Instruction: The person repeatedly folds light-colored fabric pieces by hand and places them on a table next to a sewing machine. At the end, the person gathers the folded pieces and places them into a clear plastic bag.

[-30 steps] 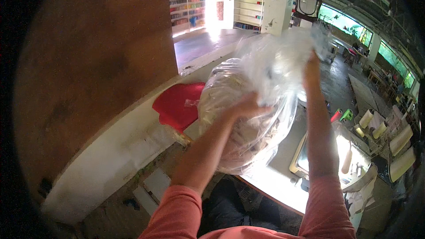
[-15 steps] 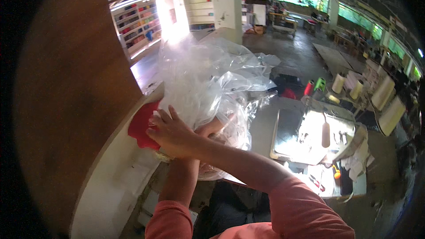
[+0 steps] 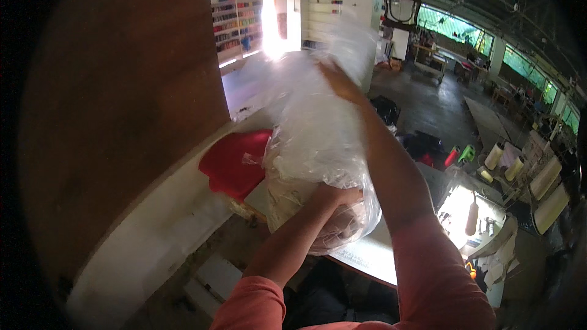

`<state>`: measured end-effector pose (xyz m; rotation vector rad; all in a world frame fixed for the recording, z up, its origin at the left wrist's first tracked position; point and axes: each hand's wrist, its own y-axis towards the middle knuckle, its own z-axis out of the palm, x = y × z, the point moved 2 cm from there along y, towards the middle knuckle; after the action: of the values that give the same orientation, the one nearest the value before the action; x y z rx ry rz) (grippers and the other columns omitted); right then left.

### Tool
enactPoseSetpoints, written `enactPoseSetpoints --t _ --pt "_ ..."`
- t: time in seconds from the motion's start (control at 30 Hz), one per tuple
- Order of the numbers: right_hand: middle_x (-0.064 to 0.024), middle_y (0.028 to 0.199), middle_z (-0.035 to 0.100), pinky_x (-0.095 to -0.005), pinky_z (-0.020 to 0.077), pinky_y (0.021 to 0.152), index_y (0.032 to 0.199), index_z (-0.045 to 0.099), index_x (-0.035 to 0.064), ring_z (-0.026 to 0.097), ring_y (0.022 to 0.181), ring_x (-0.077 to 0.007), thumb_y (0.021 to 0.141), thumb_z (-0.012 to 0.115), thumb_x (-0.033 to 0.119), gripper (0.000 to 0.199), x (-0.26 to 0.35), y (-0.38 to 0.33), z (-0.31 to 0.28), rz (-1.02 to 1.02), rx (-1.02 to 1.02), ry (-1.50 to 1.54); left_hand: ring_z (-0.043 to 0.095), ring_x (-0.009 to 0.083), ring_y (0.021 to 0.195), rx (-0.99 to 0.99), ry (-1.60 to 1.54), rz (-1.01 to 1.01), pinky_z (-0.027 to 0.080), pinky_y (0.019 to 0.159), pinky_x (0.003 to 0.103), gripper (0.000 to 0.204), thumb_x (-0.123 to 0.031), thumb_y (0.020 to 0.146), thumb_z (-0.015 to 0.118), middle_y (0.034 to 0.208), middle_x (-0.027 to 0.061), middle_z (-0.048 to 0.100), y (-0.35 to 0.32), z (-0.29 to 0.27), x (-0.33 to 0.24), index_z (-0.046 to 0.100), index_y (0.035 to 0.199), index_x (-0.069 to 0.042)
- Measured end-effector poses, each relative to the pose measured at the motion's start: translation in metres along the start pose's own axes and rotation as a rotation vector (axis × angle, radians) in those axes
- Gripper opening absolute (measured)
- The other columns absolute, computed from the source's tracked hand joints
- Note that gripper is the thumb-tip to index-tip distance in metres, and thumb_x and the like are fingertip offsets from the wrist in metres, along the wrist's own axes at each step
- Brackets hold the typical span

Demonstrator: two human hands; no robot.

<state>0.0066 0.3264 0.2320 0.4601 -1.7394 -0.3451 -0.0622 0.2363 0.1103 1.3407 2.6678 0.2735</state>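
Observation:
A large clear plastic bag (image 3: 318,128) stands bunched up in front of me, with pale, hard-to-make-out contents in its lower part. My left hand (image 3: 341,195) is closed on the plastic at the bag's near side, its fingertips partly hidden by folds. Higher up, my right hand (image 3: 338,80) is raised against the bag's loose upper part; motion smears its fingers. A piece of red cloth (image 3: 235,162) lies left of the bag, touching it or nearly so.
The bag rests on a pale table (image 3: 370,255). Right of it stands a lit sewing machine (image 3: 461,208) with thread cones (image 3: 494,156) behind. A brown panel (image 3: 134,85) rises at the left, and a white pillar (image 3: 361,21) stands beyond.
My right hand has left the red cloth and swung up and right to the bag's upper part. The bag stands taller. My arms are uncrossed, and the view has shifted left.

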Motion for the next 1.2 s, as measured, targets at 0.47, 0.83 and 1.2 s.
enactPoseSetpoints --t 0.47,0.83,1.2 --pt "-0.0111 0.092 0.059 -0.0404 0.0351 0.084 0.085 0.063 0.0053 0.052 0.091 -0.0267 0.064 0.059 0.017 0.025 -0.048 -0.046 0.217 -0.091 0.346 -1.479 0.044 0.0346 0.103 0.143 -0.159 0.035 0.031 0.090 0.042 0.044 -0.029 0.075 0.044 0.108 0.0221 0.048 -0.040 0.001 0.005 0.045 0.111 -0.003" --pt "-0.0121 0.089 0.055 -0.0344 0.0428 0.077 0.089 0.055 0.0023 0.054 0.082 -0.0262 0.069 0.055 0.016 0.024 0.079 -0.302 0.127 -0.236 0.244 -0.497 0.041 0.0382 0.105 0.388 -0.020 -0.083 0.029 0.091 0.045 0.043 -0.025 0.078 0.039 0.110 0.0244 0.046 -0.013 -0.003 0.005 0.042 0.114 -0.001" --pt "-0.0169 0.086 0.056 -0.0394 0.0440 0.069 0.095 0.052 0.0027 0.054 0.082 -0.0328 0.073 0.057 0.028 0.034 0.079 -0.647 -0.093 1.288 -0.974 -1.361 0.046 0.0332 0.102 0.072 -0.071 0.335 0.035 0.087 0.039 0.035 -0.017 0.078 0.050 0.108 0.0181 0.050 -0.099 -0.124 -0.066 0.048 0.111 -0.004"
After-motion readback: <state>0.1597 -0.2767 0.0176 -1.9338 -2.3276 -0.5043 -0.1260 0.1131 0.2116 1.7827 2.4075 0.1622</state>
